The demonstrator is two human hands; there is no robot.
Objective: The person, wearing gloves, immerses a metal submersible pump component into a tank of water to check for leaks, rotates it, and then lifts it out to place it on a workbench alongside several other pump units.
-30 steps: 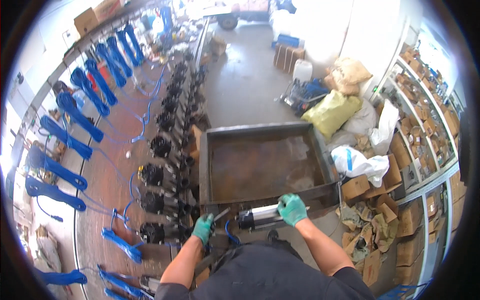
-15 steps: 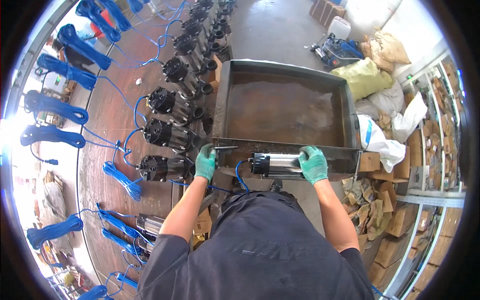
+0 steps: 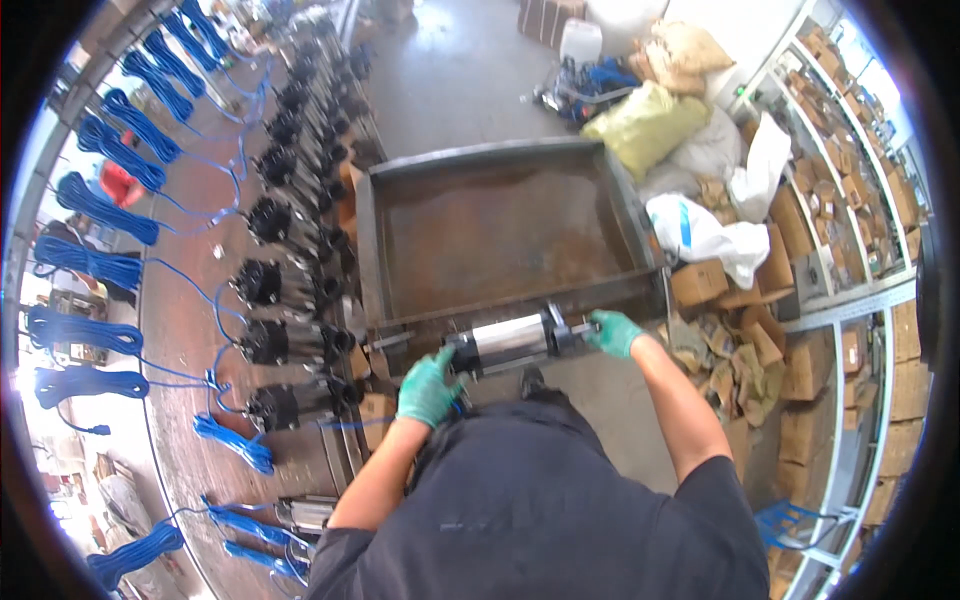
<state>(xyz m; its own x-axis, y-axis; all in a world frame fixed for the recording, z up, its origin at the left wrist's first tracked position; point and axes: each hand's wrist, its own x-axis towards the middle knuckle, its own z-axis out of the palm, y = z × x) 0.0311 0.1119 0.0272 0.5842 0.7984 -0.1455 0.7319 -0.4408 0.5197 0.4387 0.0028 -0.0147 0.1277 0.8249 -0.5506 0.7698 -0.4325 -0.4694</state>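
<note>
A silver cylindrical pump (image 3: 508, 337) with black ends lies slightly tilted along the near ledge of a metal tank (image 3: 370, 225). My left hand (image 3: 430, 388), in a green glove, is closed on the pump's black left end, next to its blue cable. At the other end my right hand (image 3: 614, 333), gloved alike, has its fingers closed at the narrow metal end piece. The fingertips there are partly blurred. A short metal rod (image 3: 393, 341) sits at the tank's near left corner, apart from my left hand.
Brownish water fills the tank. On the left, a brown table (image 3: 185, 300) carries a row of similar pumps (image 3: 275, 285) with coiled blue cables (image 3: 85, 330). Sacks (image 3: 650, 130), cardboard boxes (image 3: 700, 283) and shelves (image 3: 850, 320) line the right.
My left hand has left the metal rod and taken the pump's left end. My right hand has shifted from the pump's silver body to its right tip. The view has swung right.
</note>
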